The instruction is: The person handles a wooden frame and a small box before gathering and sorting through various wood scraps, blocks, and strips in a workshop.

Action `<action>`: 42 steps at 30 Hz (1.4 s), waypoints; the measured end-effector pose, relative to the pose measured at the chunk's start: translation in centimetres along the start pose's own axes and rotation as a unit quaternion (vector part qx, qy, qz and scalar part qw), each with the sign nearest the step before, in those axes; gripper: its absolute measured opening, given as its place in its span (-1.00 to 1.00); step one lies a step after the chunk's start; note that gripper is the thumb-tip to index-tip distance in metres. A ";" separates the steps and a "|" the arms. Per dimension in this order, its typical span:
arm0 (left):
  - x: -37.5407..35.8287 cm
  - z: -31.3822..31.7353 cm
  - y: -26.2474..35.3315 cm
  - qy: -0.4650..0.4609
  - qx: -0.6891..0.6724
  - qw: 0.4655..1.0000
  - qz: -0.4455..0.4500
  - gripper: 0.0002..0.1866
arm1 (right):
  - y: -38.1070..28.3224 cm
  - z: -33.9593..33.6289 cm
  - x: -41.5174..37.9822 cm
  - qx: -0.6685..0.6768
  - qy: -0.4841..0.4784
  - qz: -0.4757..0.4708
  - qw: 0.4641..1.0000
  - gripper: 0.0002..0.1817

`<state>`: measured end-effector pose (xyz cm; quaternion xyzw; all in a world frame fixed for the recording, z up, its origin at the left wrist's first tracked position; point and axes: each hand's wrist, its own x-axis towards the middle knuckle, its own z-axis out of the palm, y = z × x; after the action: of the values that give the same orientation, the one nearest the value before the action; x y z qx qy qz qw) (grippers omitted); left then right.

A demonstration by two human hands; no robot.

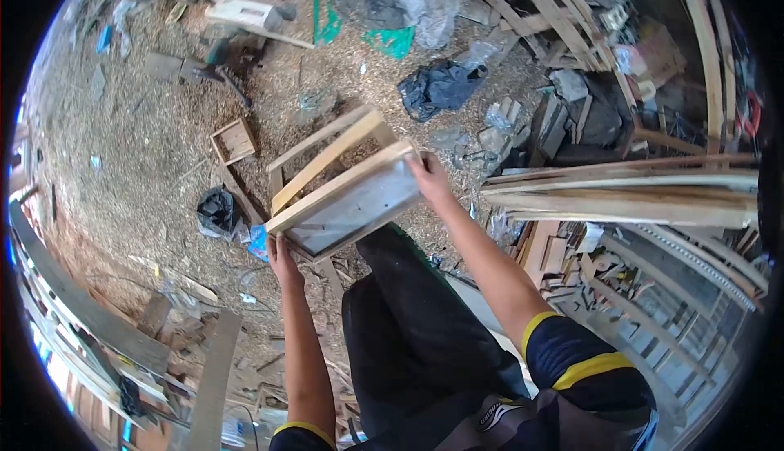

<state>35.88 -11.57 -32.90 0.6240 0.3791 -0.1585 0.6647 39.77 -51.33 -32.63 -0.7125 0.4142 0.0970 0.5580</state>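
A light wooden frame [339, 189] with a grey panel [351, 212] in its near side is held out in front of my legs, tilted up to the right. My left hand [285, 261] is closed on its lower left corner. At the upper right end, my right hand [429, 178] grips the edge, its fingers partly hidden behind the wood. Just beyond it and overlapping in this view are further wooden bars [328, 159], one of them slanting.
Wood shavings [155, 157] cover the ground. A small wooden tray [234, 141], a black plastic bag [217, 211] and a dark crumpled bag [441, 89] lie ahead. Long planks [621, 204] are stacked at the right. Boards [216, 377] lean at the lower left.
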 end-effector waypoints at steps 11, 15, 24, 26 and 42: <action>-11.4 19.7 8.5 -0.191 0.054 0.961 0.191 -0.59 | -0.4 -21.4 -12.8 0.304 0.249 0.027 0.919 -0.31; -13.7 29.8 9.2 -0.249 0.107 0.936 0.227 -0.60 | 0.5 -28.8 -10.0 0.297 0.317 0.045 0.900 -0.36; -7.0 61.8 3.2 -0.397 0.138 0.889 0.182 -0.61 | 3.2 -44.1 4.6 0.257 0.470 0.042 0.843 -0.52; -6.1 68.5 2.6 -0.382 0.107 0.908 0.138 -0.61 | 3.2 -46.6 8.1 0.237 0.473 0.025 0.848 -0.51; 21.0 80.1 1.8 -0.230 0.367 0.811 0.394 -0.55 | 8.6 -47.8 38.1 0.081 0.068 0.021 0.994 -0.60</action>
<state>75.57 -81.77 -51.63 0.8625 -0.1498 -0.1494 0.4598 42.61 -111.85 -44.50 -0.6610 0.4725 0.0256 0.5824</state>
